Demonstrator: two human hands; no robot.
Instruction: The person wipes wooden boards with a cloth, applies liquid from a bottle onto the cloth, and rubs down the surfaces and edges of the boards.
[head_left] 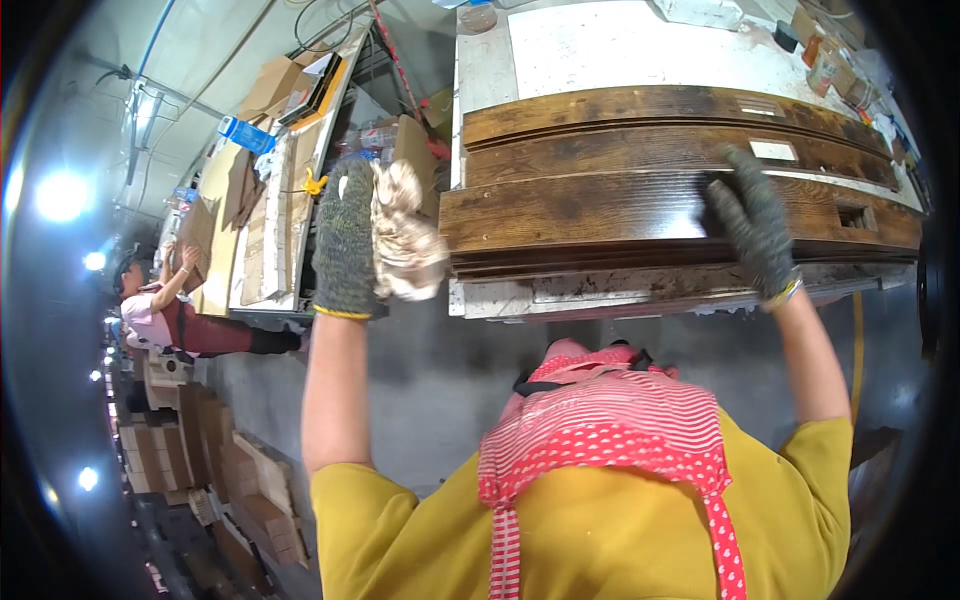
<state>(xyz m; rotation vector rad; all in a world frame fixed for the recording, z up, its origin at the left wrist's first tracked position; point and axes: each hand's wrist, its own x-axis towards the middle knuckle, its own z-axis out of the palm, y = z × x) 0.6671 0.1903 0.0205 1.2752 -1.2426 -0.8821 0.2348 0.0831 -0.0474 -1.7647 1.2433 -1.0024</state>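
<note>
the gloved left hand (345,240) is clenched around a stained rag (405,245) just left of the stacked dark-stained wooden boards (600,205) on the workbench (490,70). the gloved right hand (752,225) lies flat, fingers spread, on the top board. wiping looks underway; the rag must next meet the wood.

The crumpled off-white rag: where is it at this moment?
In the head view, the crumpled off-white rag is left of centre, gripped in the grey-gloved left hand, just off the left end of the stacked dark brown wooden boards.
</note>
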